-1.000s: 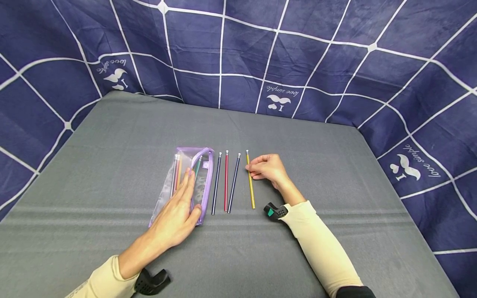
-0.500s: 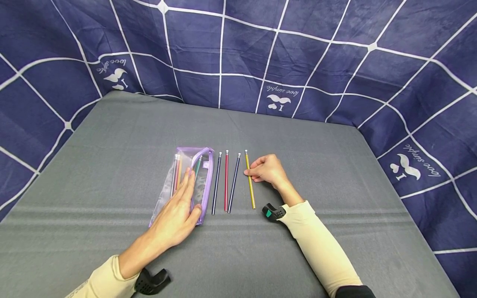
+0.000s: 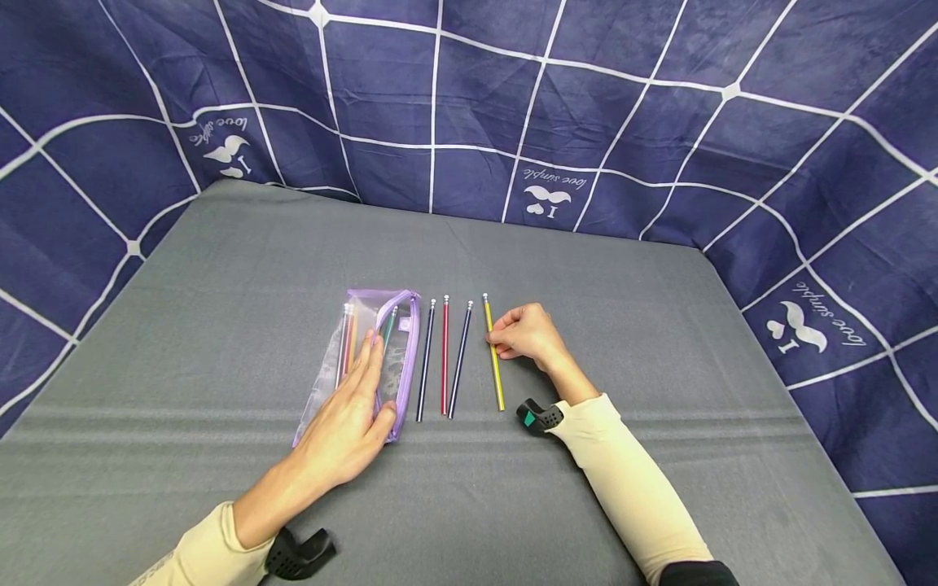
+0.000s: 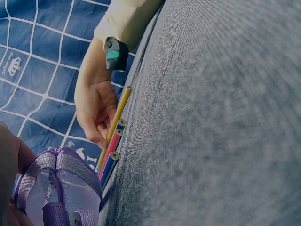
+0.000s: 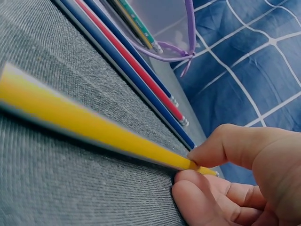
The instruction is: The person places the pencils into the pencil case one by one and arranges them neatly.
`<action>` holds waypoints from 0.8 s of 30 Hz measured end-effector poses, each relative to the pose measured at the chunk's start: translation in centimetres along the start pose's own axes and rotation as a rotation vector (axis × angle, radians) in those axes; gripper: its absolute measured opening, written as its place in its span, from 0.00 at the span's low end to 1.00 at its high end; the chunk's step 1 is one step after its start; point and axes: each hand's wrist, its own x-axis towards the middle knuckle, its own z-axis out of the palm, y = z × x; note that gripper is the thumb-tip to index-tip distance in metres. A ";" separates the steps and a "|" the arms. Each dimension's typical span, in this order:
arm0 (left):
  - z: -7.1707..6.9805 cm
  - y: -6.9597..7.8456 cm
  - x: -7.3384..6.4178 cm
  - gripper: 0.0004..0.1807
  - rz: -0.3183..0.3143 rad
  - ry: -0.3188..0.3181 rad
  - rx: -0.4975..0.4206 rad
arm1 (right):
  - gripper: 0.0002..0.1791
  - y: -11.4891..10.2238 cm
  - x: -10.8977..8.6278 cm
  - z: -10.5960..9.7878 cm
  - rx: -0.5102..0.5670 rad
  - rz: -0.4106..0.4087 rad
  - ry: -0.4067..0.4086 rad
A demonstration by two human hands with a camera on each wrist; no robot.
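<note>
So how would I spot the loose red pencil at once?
On the grey-covered table, find the purple-edged zip pouch under the person's left hand. To its right, the red pencil lies second in a row of four. It alone is red there, with one dark blue pencil to its left, another to its right.

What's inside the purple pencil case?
The pencil case shows a green pencil and a bundle of other pencils inside. The left hand covers part, hiding their near ends; exact count unclear.
</note>
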 end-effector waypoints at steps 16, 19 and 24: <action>0.1 0.0 0.0 0.44 0.012 0.005 0.004 | 0.08 0.3 0.2 -0.8 0.122 0.038 -0.055; 0.1 0.0 0.0 0.44 0.012 0.006 0.005 | 0.08 0.3 0.3 -0.9 0.145 0.048 -0.061; 0.1 0.0 0.1 0.44 0.003 0.003 0.001 | 0.08 0.2 0.4 -0.9 0.193 0.072 -0.083</action>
